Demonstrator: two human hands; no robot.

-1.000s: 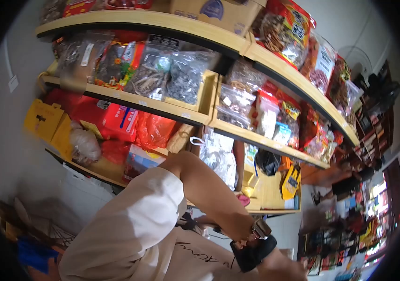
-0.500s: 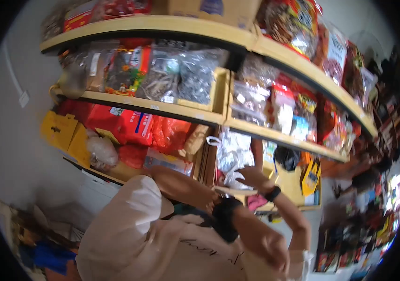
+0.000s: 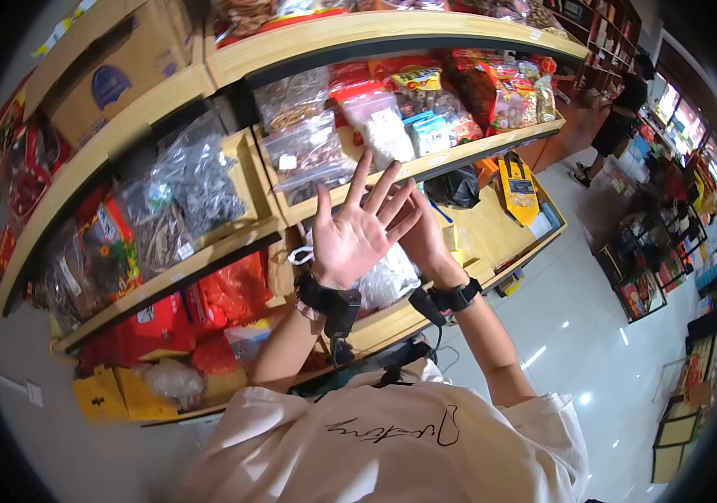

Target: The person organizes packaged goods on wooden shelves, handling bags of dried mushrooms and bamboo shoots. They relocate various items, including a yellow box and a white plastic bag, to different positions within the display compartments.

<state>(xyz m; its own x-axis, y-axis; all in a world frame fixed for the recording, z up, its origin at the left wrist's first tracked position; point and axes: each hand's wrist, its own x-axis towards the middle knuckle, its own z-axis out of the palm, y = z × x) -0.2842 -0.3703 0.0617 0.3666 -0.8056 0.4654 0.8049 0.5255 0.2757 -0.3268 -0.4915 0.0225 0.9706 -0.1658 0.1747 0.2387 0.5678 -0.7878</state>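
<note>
Head view: left hand [image 3: 357,236] and right hand [image 3: 426,241] were held up, opened flat, each grip empty. The clear bag [image 3: 389,281] was seen on the lower shelf [image 3: 379,329] just beneath. No grasp seemed begun, and taking it would have required a lowered reach.

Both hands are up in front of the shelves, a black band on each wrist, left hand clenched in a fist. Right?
No fist: the head view shows the left hand open, palm to the camera, fingers spread. It and the right hand are up before the shelves, black bands on both wrists.
</note>
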